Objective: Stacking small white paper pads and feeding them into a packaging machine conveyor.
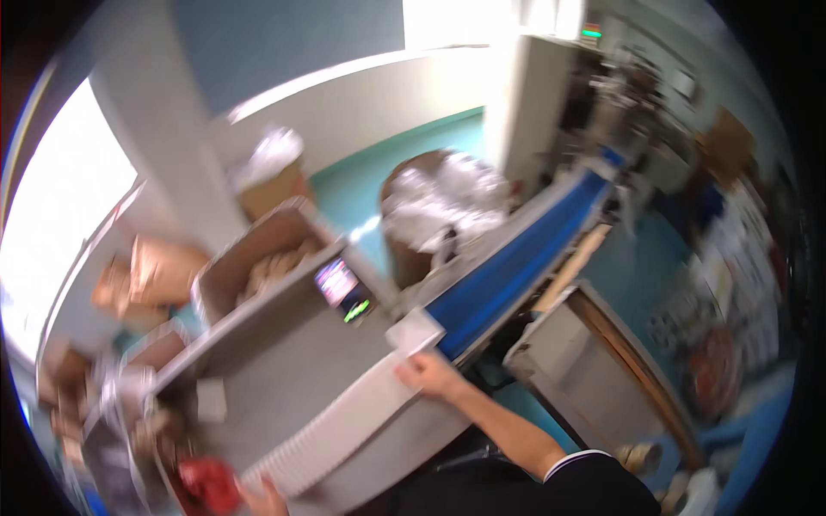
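A long row of thin white packets (344, 430), standing face to face, lies across the grey metal table (301, 378). My right hand (430, 376) is at its far end, fingers bent and closed over the packets there. Just beyond those fingers, a white square packet (416, 331) sits where the table meets the blue conveyor belt (525, 258). My left hand (265, 499) is at the row's near end, blurred and partly cut off by the lower edge. Close beside it is a red object (209, 484), too smeared to name.
A phone with a lit screen (342, 291) rests by the table's back edge. One loose white packet (212, 400) lies on the left. Behind stand an open carton (215, 284) and a round bin of clear plastic (400, 249). A tilted panel (594, 361) is at the right.
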